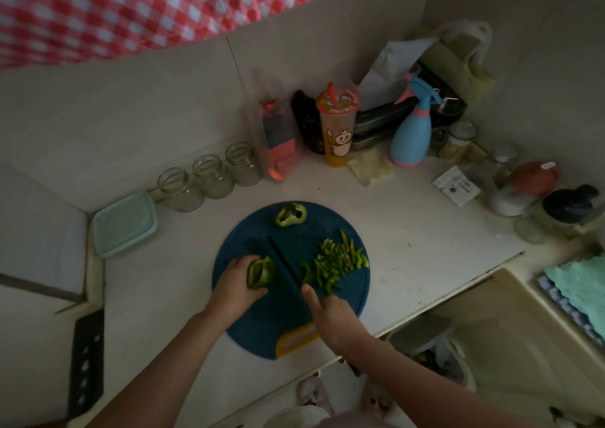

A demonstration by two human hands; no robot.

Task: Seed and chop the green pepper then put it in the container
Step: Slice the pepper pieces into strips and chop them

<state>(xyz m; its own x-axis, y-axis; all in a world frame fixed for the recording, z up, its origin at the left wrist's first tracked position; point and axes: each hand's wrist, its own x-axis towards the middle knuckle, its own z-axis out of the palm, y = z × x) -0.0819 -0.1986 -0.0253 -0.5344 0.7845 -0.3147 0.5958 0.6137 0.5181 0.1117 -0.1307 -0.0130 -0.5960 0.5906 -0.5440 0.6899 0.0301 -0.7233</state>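
**Slicing the next pepper section into strips**

The fingers (246,260) of the left hand (237,280) are curled round a pepper section (260,272). They hold it on its side at the left of the round blue cutting board (258,326). The right hand (330,318) grips the knife (286,262) with the forefinger laid along the back of the blade. The dark blade lies just to the right of the held section.

Recommended practice: tuck the left fingertips back from the cut face. Steady the hollow section before each stroke, as it may roll. Match the width of the cut strips (337,260) heaped to the right of the blade.

A second uncut section (290,215) waits at the far edge of the board. The container (124,223), pale green with its lid on, stands on the tabletop (409,231) well to the left of the board. It will need opening before loading.

Three glass jars (209,175), a printed cup (339,126) and a blue spray bottle (412,133) line the wall. A red-checked cloth (131,8) hangs above. The room is dim, so cut slowly.
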